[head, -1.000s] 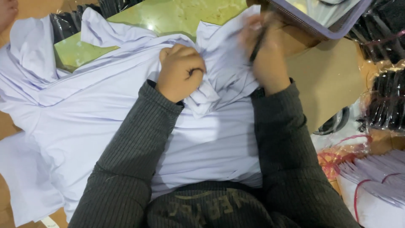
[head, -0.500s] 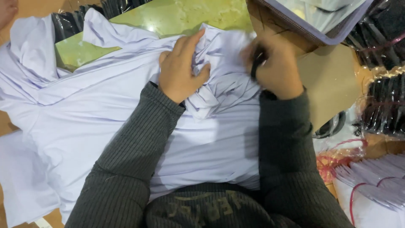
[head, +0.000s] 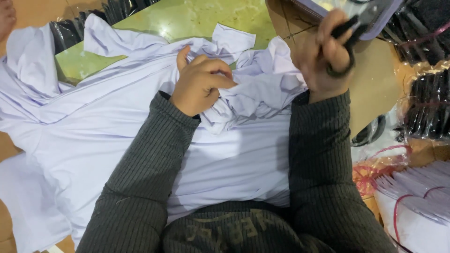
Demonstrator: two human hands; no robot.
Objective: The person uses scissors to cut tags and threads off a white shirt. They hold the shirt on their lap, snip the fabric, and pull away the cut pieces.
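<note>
A pale lilac garment [head: 117, 131] lies spread over a green table [head: 187, 18] and my lap. My left hand [head: 201, 84] pinches a bunched fold of this cloth near its crumpled top edge. My right hand [head: 323, 56] is raised at the upper right, shut on a pair of black-handled scissors [head: 349, 33], blades pointing up and away from the cloth. Both forearms wear dark ribbed sleeves.
A brown cardboard sheet [head: 379, 89] lies right of the garment, with a purple-rimmed tray [head: 375, 26] above it. Bundles of black items in clear wrap [head: 429, 107] sit at the far right. A stack of pale folded pieces tied with red string [head: 417, 197] is at lower right.
My right hand has lifted off the cloth and moved up and right with the scissors. My left hand has closed tighter on the bunched fabric.
</note>
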